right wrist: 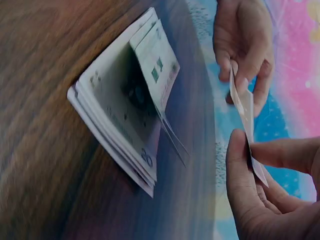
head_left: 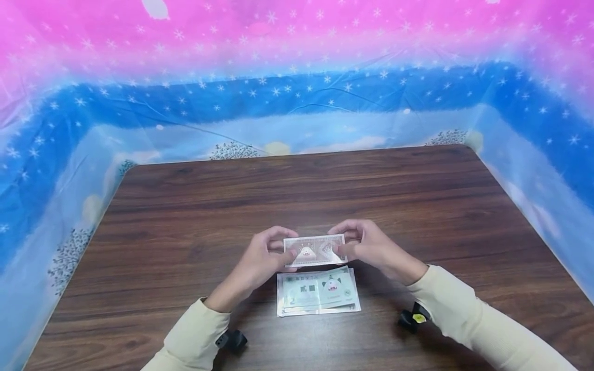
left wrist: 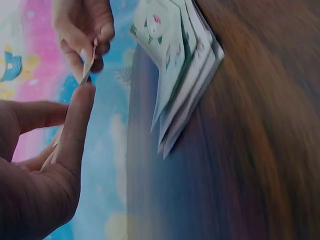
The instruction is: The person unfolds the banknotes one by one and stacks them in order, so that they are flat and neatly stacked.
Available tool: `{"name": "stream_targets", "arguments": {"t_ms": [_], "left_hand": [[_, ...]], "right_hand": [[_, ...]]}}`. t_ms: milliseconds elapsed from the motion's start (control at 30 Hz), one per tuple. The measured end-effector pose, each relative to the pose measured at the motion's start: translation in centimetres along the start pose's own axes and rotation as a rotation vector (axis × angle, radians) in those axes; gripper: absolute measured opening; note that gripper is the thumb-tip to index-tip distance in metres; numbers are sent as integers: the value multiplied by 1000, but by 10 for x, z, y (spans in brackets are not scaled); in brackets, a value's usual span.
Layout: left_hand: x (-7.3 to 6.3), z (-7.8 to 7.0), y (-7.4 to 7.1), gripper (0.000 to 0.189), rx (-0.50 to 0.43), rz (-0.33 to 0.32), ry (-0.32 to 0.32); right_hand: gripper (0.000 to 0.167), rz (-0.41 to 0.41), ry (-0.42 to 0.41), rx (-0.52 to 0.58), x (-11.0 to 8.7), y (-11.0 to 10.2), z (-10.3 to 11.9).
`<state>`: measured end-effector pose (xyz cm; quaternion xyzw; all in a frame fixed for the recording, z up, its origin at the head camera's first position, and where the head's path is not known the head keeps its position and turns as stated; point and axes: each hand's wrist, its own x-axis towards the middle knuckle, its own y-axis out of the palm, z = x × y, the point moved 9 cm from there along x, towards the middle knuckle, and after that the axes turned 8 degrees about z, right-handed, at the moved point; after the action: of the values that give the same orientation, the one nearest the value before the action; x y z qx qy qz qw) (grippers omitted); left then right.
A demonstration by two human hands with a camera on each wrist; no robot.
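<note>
A brownish play banknote (head_left: 308,253) with cartoon figures is held up between both hands. My left hand (head_left: 262,257) pinches its left end, thumb on the printed face and fingers behind. At the other end my right hand (head_left: 373,248) pinches it the same way. Both wrist views show the note nearly edge-on; a second pale edge (right wrist: 250,106) shows behind it in the right wrist view, and I cannot tell how many sheets there are. Just below the hands lies a stack of play banknotes (head_left: 320,291), greenish on top, its upper notes slightly askew and lifted.
The dark wood-grain table (head_left: 185,206) extends around the stack. A pink and blue cloth with snowflakes (head_left: 297,93) hangs behind and beside it. Black wrist devices (head_left: 232,341) are strapped under both cream sleeves (head_left: 199,330).
</note>
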<state>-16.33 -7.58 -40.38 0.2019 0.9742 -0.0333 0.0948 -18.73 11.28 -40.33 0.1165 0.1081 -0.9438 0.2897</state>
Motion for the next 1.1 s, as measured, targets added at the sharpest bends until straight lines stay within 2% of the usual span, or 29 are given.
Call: {"name": "stream_targets", "arguments": {"t_ms": [67,233,367,500,633,767,933,1100], "left_hand": [[-3,-2,1,35,83,41,9],[-11,-5,9,33,365,156,32],[-14,-3,17,34,562,223,35],[-15,1,22,32,712,239,28],[-17,6,28,29,804,225,29],[-17,8,29,27,870,182,29],[-20,5,28,31,921,142,49],[-25,3,30,32,952,130,81]], "right_hand": [[32,4,-53,-133,-3,0,7],[28,79,-192,-455,-11,12,22],[27,137,-182,-585,-14,24,21],[27,164,-155,-688,-15,34,15],[25,179,-152,-791,-16,43,10],[24,166,-166,-883,-16,46,7],[24,128,-158,-949,-17,45,3],[25,98,-143,-1005,-18,45,-1]]}}
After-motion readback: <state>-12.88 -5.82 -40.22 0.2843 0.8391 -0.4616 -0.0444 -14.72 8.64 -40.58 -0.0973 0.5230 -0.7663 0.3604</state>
